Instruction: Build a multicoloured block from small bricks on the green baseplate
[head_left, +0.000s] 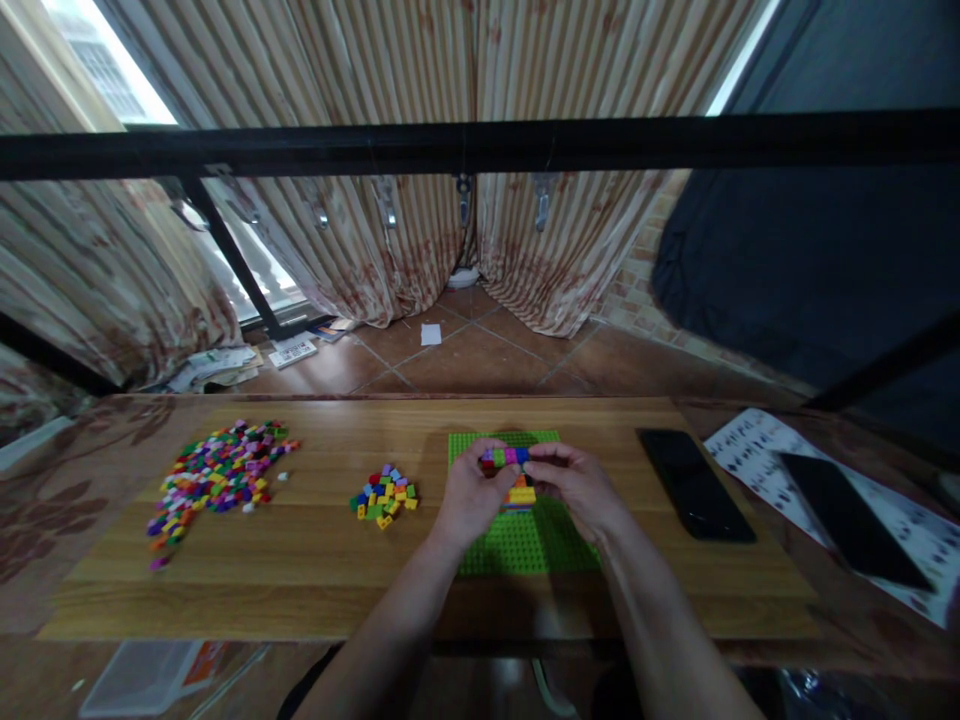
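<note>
A green baseplate (525, 545) lies on the wooden table (315, 560) in front of me. A small stack of coloured bricks (520, 493) stands on it. Both hands hover over the plate and pinch a short row of coloured bricks (507, 457) between them. My left hand (469, 495) grips the row's left end with curled fingers. My right hand (577, 485) holds the right end. The row sits just above the stack; whether it touches the stack is unclear.
A small heap of loose bricks (384, 494) lies left of the plate, and a large spread of loose bricks (214, 478) sits further left. A black phone (694, 483) rests right of the plate. Another dark device (851, 520) lies on printed paper (922, 545).
</note>
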